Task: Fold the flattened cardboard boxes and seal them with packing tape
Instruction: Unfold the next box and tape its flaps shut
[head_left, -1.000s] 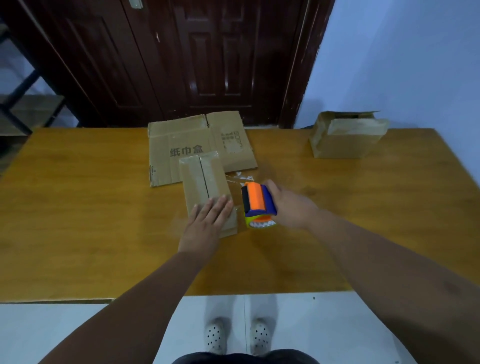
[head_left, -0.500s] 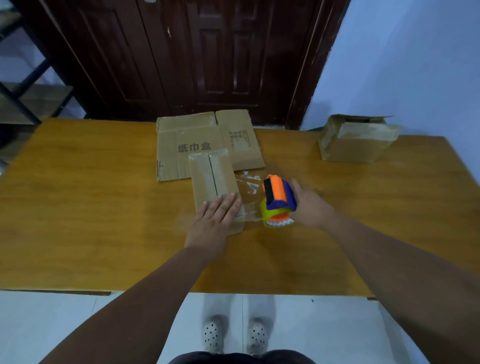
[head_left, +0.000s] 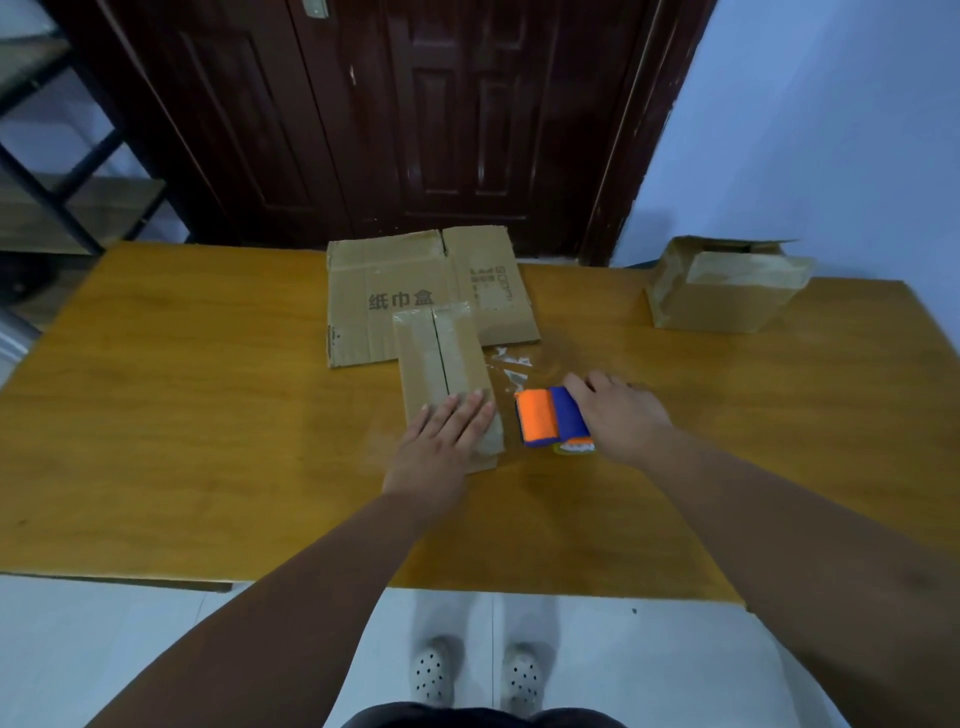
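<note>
Inspector: Moved since half a second ago: the tape dispenser (head_left: 545, 423) has come in closer to the right edge of the small folded box (head_left: 441, 353) and now shows its orange face upward.

Clerk: And the left hand (head_left: 441, 441)?

Inspector: Unchanged, on the same end of that box. Entries, left to right. A metal shelf (head_left: 52, 197) stands at far left, beyond the table (head_left: 182, 415). At centre rear, the flattened cardboard (head_left: 395, 280), with printed characters, lies flat on the table. The small folded box overlaps its near edge, with the centre seam visible and glossy tape over the top. The left hand lies palm down on the near end of the box. Its grip is wide, fingers straight and together, holding nothing.

Clerk: Right of the box?

Inspector: A crumpled strip of clear tape (head_left: 511, 366) lies just beside the box, towards the dispenser. The dispenser sits near the box's near right corner, apart from the left fingers. The right hand (head_left: 618, 415) covers its blue body, and that grip is closed round the dispenser. An assembled box (head_left: 727, 296) stands at the rear right, well apart from both hands.
</note>
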